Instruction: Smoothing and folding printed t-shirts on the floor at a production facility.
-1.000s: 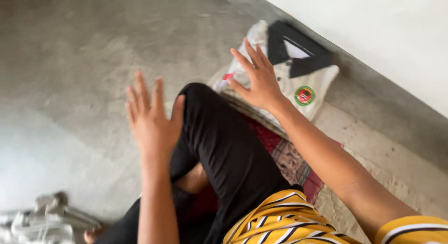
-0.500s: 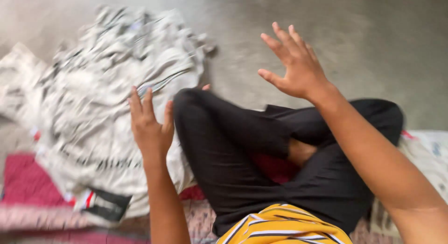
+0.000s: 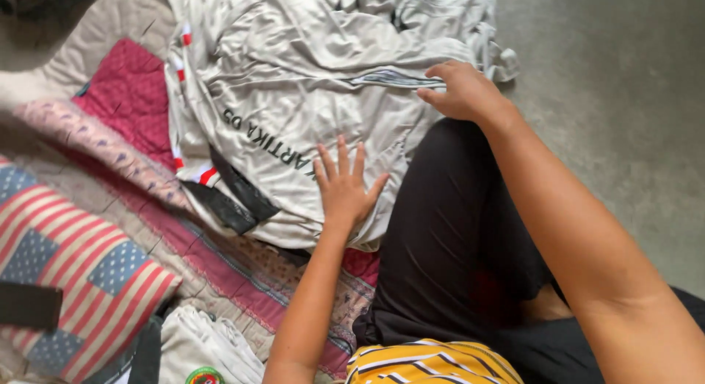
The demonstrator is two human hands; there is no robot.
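A crumpled pale grey shirt (image 3: 294,83) with dark lettering, red-and-white trim and a black collar lies spread over a patchwork quilt (image 3: 125,105). My left hand (image 3: 344,184) rests flat on the shirt's lower part, fingers spread. Higher up and to the right, my right hand (image 3: 461,90) lies palm down on the shirt beside a striped fold, its fingers bent onto the cloth. My crossed leg in black trousers (image 3: 455,237) sits just under both arms.
A cushion with a red, white and blue flag pattern (image 3: 66,259) lies at the lower left. Folded white clothes (image 3: 198,347) sit at the bottom edge. Grey concrete floor (image 3: 624,98) runs along the right. A dark strap (image 3: 29,305) crosses the cushion.
The view swung left and down onto the grey shirt. Both hands, raised in the air with fingers spread before, have come down onto the shirt.
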